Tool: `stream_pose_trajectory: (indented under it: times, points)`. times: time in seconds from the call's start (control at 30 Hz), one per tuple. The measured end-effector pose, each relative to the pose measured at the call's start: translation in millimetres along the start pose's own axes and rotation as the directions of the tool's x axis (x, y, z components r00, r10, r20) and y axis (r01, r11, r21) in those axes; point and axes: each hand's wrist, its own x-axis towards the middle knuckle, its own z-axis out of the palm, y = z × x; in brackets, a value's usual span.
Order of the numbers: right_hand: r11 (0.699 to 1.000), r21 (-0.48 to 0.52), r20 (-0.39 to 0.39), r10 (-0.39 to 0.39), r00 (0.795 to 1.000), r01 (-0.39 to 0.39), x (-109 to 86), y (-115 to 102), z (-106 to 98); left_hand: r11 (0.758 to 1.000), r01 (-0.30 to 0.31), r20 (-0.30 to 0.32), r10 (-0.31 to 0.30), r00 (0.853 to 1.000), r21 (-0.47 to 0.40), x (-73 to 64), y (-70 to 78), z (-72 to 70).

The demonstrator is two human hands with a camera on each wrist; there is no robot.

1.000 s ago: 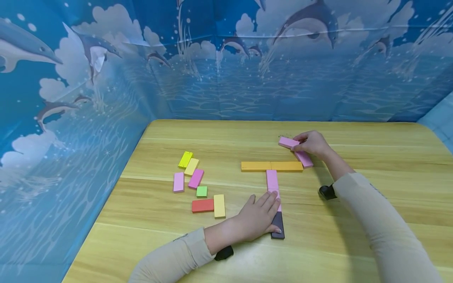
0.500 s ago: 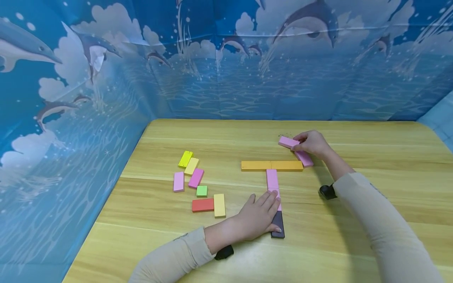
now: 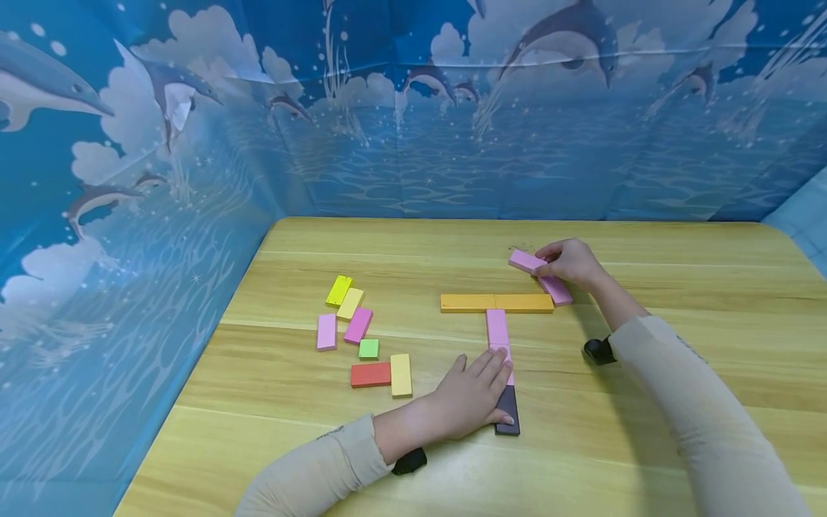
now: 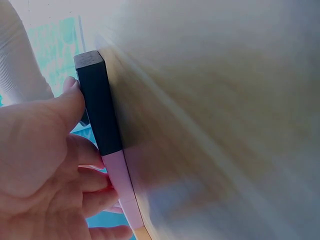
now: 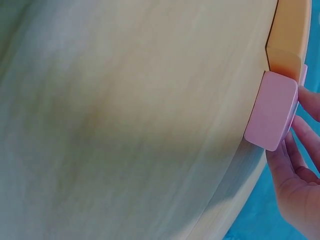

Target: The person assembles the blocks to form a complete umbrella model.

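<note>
My left hand lies with extended fingers over a column of blocks: its fingertips rest on a pink block, and the thumb lies on the black block at the near end. A farther pink block joins two orange blocks set end to end across the top. At the upper right, my right hand pinches the right end of a pink block between thumb and fingers. Just below that hand, a second pink block slants down to the orange row's right end; the hand hides its upper end.
Left of the column lie loose blocks: a bright yellow one, two pale yellow, a light pink one, a darker pink one, a green one and a red one. A dolphin-print curtain stands behind the wooden table.
</note>
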Motion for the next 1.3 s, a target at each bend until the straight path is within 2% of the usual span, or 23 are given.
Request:
stream_pose_trajectory:
  times: [0.4,0.7,0.87,1.07,1.3]
  points:
    - [1.0,-0.027,0.02,0.003,1.0,-0.002,1.6,-4,-7,1.0,-0.001,0.002,0.001,1.0,-0.011,0.1,-0.5,0.2]
    - [0.999,0.04,0.045,-0.026,0.999,0.025,3.7,-24,-11,1.0,0.002,0.011,-0.002,1.0,-0.012,-0.8,-0.2,-1.7]
    - [0.992,0.104,0.07,-0.085,0.994,0.078,5.2,-39,-6,1.0,0.0,0.014,0.0,1.0,-0.003,-0.2,-0.2,-1.5]
    - [0.976,0.154,0.122,-0.173,0.977,0.153,10.7,-56,4,1.0,0.001,0.016,-0.001,1.0,-0.007,-0.2,-0.3,-1.2]
    - [0.941,0.267,0.222,-0.269,0.937,0.207,14.4,-83,22,1.0,0.003,0.012,-0.003,1.0,-0.007,0.3,-0.4,-0.5]
